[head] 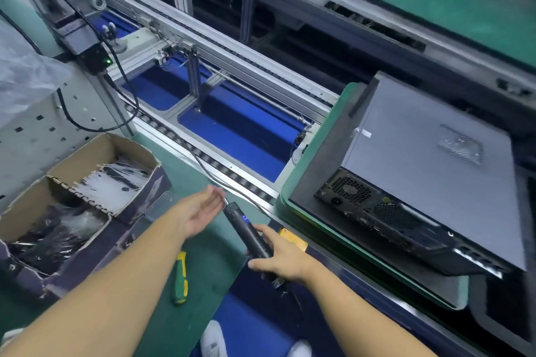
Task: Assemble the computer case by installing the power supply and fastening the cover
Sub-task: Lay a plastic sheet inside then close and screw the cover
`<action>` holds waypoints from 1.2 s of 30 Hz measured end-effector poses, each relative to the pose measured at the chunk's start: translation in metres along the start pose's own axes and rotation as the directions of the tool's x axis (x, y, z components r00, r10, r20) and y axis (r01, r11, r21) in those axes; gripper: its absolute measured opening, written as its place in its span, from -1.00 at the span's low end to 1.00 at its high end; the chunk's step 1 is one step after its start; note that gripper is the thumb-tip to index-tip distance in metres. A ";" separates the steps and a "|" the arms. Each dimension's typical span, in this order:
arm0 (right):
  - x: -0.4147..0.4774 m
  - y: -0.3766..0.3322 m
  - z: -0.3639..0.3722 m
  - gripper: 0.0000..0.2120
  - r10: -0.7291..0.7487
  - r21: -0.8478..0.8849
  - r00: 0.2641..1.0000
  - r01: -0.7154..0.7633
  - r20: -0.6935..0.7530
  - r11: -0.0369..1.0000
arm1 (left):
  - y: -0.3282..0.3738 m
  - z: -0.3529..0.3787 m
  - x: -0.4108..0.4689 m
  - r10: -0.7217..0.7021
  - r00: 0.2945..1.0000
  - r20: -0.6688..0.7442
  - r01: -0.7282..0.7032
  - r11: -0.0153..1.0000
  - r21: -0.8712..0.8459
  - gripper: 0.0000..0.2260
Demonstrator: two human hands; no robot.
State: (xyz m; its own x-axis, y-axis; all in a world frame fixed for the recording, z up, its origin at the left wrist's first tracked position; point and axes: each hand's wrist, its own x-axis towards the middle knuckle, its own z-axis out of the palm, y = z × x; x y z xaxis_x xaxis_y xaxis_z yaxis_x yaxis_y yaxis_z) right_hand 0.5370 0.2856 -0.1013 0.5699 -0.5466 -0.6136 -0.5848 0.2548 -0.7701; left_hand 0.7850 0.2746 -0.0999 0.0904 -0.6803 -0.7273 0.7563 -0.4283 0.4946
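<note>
Case point(429, 159) lies flat on a green-rimmed pallet point(313, 148), cover on, power supply point(348, 191) showing at its near end; left of the case, right hand point(278, 261), fingers wrapped round a black driver point(249, 236); left hand point(200, 211) farther left, fingers straight and loose, tips at the driver's bit; green-yellow screwdriver point(181, 278) on the worktop point(208, 255); cardboard box point(87, 182) farthest left.

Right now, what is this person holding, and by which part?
The right hand grips the black electric screwdriver around its barrel's rear half. The left hand reaches its bit with straight fingers; a pinch cannot be told.
</note>
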 end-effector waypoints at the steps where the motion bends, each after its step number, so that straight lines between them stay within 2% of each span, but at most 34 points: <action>1: -0.004 0.002 -0.005 -0.25 -0.007 -0.007 1.000 0.007 -0.008 1.000 | -0.004 0.005 -0.002 -0.010 0.999 0.040 0.009 0.999 0.032 -0.81; 3: -0.013 0.007 -0.012 -0.19 -0.035 -0.024 0.999 0.034 -0.018 0.999 | -0.012 0.013 -0.003 -0.026 0.996 0.082 0.020 0.997 0.078 -0.78; 7: -0.030 0.017 -0.024 -0.22 -0.098 -0.013 0.995 0.098 -0.028 0.995 | -0.025 0.021 -0.004 -0.039 0.991 0.131 0.023 0.992 0.122 -0.61; 13: -0.056 0.027 -0.034 -0.15 -0.132 -0.050 0.991 0.130 -0.024 0.990 | -0.038 0.039 -0.008 -0.038 0.986 0.160 -0.001 0.971 0.240 -0.85; 17: -0.067 0.030 -0.036 -0.09 -0.173 -0.113 0.981 0.163 -0.083 0.980 | -0.039 0.052 -0.009 -0.044 0.984 0.174 -0.019 0.940 0.341 -0.86; 21: -0.077 0.038 -0.038 -0.10 -0.182 -0.003 0.966 0.185 -0.185 0.983 | -0.045 0.085 -0.009 -0.018 0.972 0.234 -0.075 0.920 0.385 -0.81; 27: -0.097 0.035 -0.051 -0.06 -0.177 0.029 0.924 0.198 -0.338 0.980 | -0.054 0.142 -0.009 0.017 0.969 0.246 -0.086 0.958 0.273 -0.90; 36: -0.122 0.042 -0.043 -0.04 -0.153 0.082 0.873 0.214 -0.463 0.973 | -0.079 0.182 -0.036 0.001 0.944 0.331 -0.074 0.975 0.210 -0.85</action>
State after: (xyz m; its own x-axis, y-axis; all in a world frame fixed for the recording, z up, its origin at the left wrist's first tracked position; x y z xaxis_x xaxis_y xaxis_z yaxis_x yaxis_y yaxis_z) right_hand 0.4177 0.3286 -0.0513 0.3198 -0.8853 -0.3376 -0.3999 0.1969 -0.8951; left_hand 0.6043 0.2246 -0.0264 -0.1285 -0.8391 -0.5286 0.5943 -0.4919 0.6363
